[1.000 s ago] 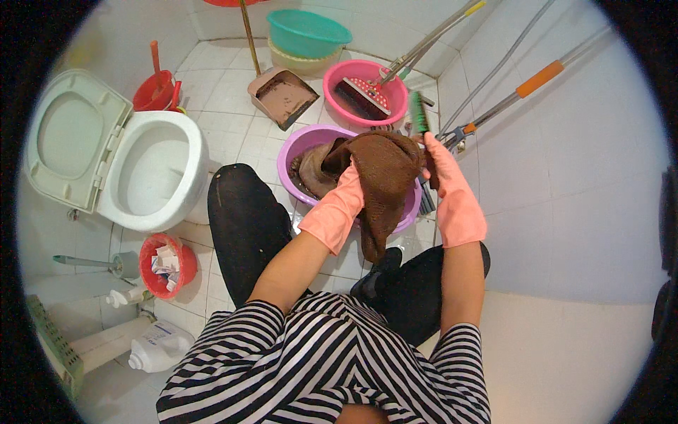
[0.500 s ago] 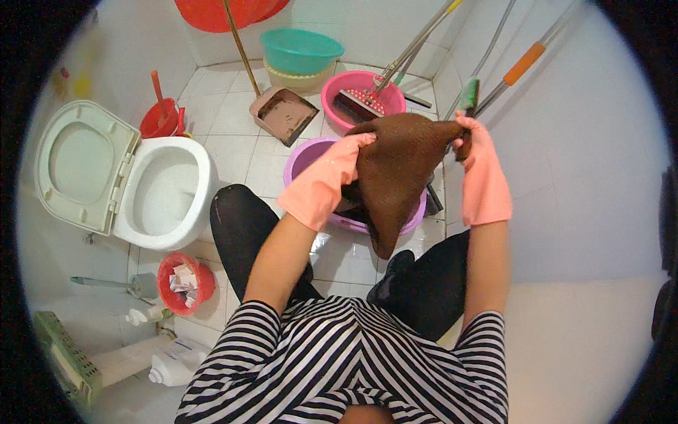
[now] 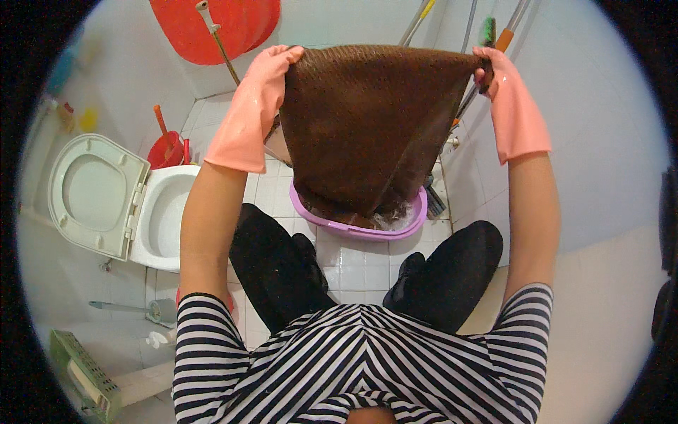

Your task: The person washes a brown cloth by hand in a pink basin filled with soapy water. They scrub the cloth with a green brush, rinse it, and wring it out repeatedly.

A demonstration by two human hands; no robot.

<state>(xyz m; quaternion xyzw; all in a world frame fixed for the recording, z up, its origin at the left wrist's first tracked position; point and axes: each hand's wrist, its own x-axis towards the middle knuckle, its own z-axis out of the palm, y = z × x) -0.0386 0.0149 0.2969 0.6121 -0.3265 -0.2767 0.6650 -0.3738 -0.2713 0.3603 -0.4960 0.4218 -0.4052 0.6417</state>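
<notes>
A wet brown cloth hangs stretched between my two hands, both in pink rubber gloves. My left hand is closed on its upper left corner, and my right hand grips the upper right corner. The cloth's lower part drops into a purple basin on the floor, where foamy water shows at the right side. The basin's far side is hidden behind the cloth.
At the left stands a white toilet with its lid raised; a red bucket is behind it. Long-handled cleaning tools, one with an orange grip, lean by the right wall. My bent knees flank the basin's near side.
Both hands have risen and moved apart, the left one toward the left. The bunched cloth has spread into a wide sheet that covers the pink and green basins.
</notes>
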